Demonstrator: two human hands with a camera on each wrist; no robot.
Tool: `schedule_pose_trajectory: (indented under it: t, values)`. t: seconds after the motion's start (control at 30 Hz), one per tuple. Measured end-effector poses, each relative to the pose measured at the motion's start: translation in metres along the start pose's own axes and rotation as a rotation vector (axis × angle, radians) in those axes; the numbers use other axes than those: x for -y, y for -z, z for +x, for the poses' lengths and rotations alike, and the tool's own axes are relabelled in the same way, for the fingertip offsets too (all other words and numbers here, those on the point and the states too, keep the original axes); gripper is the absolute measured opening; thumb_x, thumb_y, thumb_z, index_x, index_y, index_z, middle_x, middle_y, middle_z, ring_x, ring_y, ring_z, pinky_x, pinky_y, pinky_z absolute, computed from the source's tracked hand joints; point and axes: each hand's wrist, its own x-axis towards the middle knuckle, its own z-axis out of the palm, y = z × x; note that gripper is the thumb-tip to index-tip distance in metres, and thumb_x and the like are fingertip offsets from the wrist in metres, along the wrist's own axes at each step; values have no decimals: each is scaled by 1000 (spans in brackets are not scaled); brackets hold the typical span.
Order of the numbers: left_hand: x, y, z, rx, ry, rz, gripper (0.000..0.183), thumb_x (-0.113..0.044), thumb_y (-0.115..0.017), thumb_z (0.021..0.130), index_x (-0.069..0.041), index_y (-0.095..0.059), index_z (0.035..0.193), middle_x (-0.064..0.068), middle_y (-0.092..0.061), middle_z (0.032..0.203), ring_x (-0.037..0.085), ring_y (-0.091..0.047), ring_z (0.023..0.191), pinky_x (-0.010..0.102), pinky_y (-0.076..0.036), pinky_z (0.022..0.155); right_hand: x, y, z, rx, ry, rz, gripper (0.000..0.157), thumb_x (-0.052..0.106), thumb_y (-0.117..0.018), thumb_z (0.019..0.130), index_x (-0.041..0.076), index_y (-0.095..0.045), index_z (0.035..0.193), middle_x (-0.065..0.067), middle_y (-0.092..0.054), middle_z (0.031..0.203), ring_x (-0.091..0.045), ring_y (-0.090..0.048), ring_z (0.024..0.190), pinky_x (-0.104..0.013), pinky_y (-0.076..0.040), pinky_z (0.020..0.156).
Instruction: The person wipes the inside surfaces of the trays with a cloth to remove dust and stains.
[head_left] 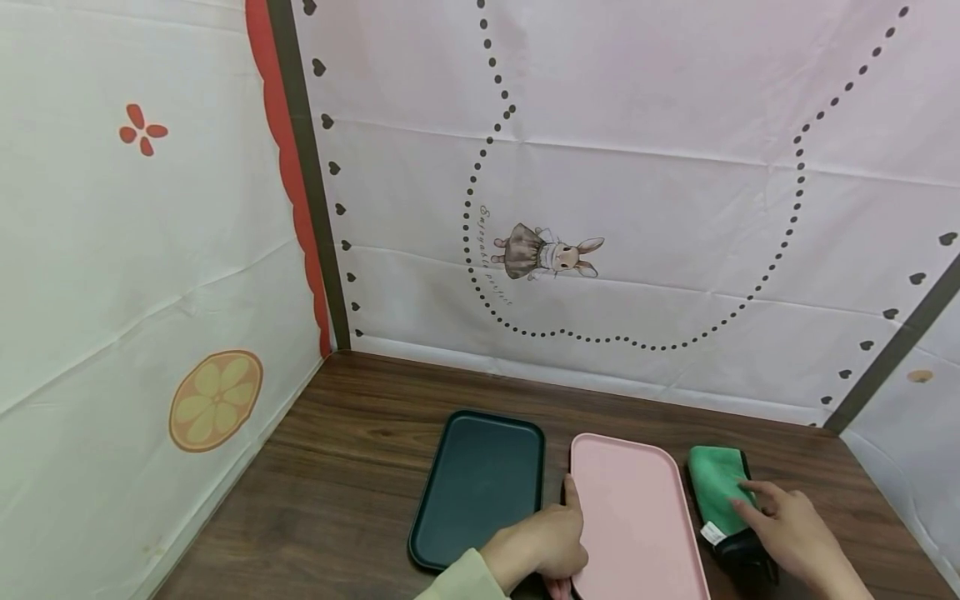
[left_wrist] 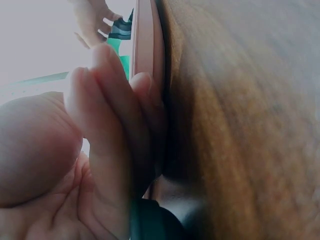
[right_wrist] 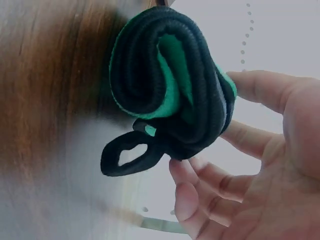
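Note:
A pink rectangular tray lies on the table. At its left edge is my left hand, its index finger extended along the rim. In the left wrist view, the left fingers rest against the tray's side, and the thumb stands apart. To the right of the tray lies a folded green cloth with black edging, a white tag and a black loop. My right hand touches the cloth from its right side with loosely spread fingers. Where its fingertips meet the cloth is partly hidden.
A dark teal tray lies left of the pink one, with a narrow gap between them. White printed fabric walls stand behind and at both sides of the wooden table.

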Motion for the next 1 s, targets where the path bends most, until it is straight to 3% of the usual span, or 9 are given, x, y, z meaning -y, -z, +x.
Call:
schedule_pose_trajectory:
  t: [0.07,0.13,0.23,0.37,0.43,0.53,0.63,1.0]
  values:
    - [0,0,-1,-1,-3,0,91,1,-59,93,-3,-4,166,13,-63,48,13,-47,29,24,-39,30,0,1,-1,-20,5,-8,62,40,-55,106,-14,-55,137,-31,-68,112,-51,-62,111,-57,-55,80]
    - [0,0,-2,-2,-4,1,91,1,-59,93,-3,-5,166,13,-62,47,13,-47,29,24,-39,30,0,-1,-2,-37,6,-8,56,34,-58,104,-13,-58,134,-32,-68,113,-47,-65,106,-56,-56,78]
    - [0,0,-2,-4,-6,-2,91,1,-59,93,-2,-5,166,12,-61,47,12,-46,29,24,-38,30,1,-5,-2,-66,17,-32,49,26,-61,102,-14,-61,131,-27,-69,105,-39,-66,96,-52,-55,75]
    - [0,-1,-1,-9,-9,4,91,2,-59,93,-1,-5,166,13,-63,48,12,-46,28,24,-38,29,1,-11,2,-81,28,-47,46,21,-64,99,-13,-63,129,-13,-61,88,-27,-57,84,-42,-48,69]
    - [0,-1,-1,-11,-10,11,91,1,-59,93,-1,-5,166,14,-64,48,12,-46,28,24,-38,29,0,-14,4,-87,38,-53,45,20,-64,98,-13,-63,128,-11,-60,88,-28,-55,85,-43,-47,69]
    - [0,-2,-1,-14,-5,14,91,1,-59,93,-1,-5,166,14,-65,50,12,-47,29,24,-38,30,-2,-17,6,-98,59,-65,43,18,-66,96,-12,-64,127,-25,-65,99,-42,-63,96,-53,-52,77]
    - [-1,-2,-1,-15,-4,13,91,1,-59,93,-1,-5,166,15,-65,50,12,-47,29,24,-38,30,-4,-18,8,-100,67,-69,42,16,-67,96,-12,-64,127,-36,-64,114,-54,-61,109,-64,-51,84]
    - [-2,-2,-2,-34,-2,28,91,-2,-59,93,0,-5,166,11,-62,46,12,-47,29,24,-39,30,-2,-16,7,-94,49,-65,42,13,-63,96,-12,-62,130,-34,-62,114,-49,-62,106,-65,-50,85]
